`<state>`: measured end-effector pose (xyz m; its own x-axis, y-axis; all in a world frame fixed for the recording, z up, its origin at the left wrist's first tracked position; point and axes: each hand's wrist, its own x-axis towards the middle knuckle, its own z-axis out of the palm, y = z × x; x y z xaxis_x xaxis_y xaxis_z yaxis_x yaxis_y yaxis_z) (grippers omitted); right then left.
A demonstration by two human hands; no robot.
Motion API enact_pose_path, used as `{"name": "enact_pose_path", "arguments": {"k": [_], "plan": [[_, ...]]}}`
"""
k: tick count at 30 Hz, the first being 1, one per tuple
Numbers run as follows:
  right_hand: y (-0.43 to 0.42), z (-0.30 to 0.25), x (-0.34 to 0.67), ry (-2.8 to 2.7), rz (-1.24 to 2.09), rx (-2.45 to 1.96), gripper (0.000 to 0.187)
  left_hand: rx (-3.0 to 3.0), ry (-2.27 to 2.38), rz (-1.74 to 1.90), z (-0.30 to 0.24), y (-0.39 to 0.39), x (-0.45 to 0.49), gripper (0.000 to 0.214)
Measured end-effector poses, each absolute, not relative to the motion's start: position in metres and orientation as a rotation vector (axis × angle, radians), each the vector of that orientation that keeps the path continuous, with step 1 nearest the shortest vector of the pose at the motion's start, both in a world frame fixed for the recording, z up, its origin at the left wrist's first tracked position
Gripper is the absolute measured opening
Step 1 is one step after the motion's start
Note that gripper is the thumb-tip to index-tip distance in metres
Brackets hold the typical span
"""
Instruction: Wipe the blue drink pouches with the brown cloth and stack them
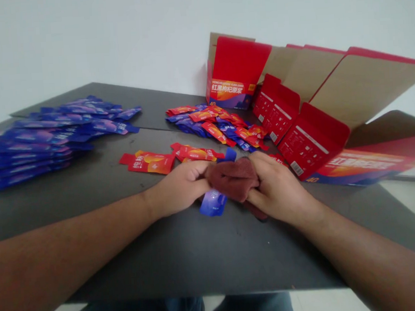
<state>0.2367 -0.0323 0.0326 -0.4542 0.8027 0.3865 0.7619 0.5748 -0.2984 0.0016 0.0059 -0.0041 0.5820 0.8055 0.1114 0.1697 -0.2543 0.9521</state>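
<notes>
In the middle of the head view, my right hand (279,186) is closed on a folded reddish-brown cloth (233,178). Across the cloth runs a blue sachet (214,205); its rounded lower end and its top tab show, while the middle is covered. My left hand (184,185) is closed at the sachet's left side, thumb against the cloth, and its fingertips are partly hidden. Just beyond my hands lie a red and orange sachet (151,162) and another red sachet (197,153), flat on the dark grey table (186,256).
A large pile of blue sachets (50,138) spreads over the left. A mixed heap of red and blue sachets (219,126) lies behind my hands. Open red cartons stand at the right, one at the back (237,73) and one nearer (315,141). A white wall (114,39) rises behind.
</notes>
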Motion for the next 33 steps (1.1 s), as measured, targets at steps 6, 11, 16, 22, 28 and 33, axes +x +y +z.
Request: {"name": "enact_pose_path", "arguments": {"k": [6, 11, 16, 22, 28, 33], "plan": [[-0.0281, 0.0359, 0.241, -2.245, 0.227, -1.374, 0.022, 1.843, 0.746, 0.721, -0.0072, 0.0062, -0.0007, 0.016], [-0.0281, 0.0365, 0.2379, -2.189, 0.197, -1.378, 0.032, 1.853, 0.728, 0.692, -0.0086, 0.0077, -0.0019, 0.018], [-0.0291, 0.0357, 0.2379, -2.236, 0.237, -1.344, 0.034, 1.829, 0.737, 0.688, -0.007, 0.0069, -0.0002, 0.014], [-0.0278, 0.0318, 0.2394, -2.228, 0.219, -1.348, 0.032, 1.773, 0.8, 0.717, -0.0079, 0.0066, -0.0003, 0.017], [-0.0328, 0.0314, 0.236, -2.38, 0.312, -1.17, 0.014, 1.707, 0.769, 0.709, -0.0044, 0.0065, 0.0023, 0.016], [-0.0293, 0.0316, 0.2393, -2.301, 0.2, -1.262, 0.01, 1.513, 0.775, 0.718, -0.007, 0.0054, 0.0032, 0.02]]}}
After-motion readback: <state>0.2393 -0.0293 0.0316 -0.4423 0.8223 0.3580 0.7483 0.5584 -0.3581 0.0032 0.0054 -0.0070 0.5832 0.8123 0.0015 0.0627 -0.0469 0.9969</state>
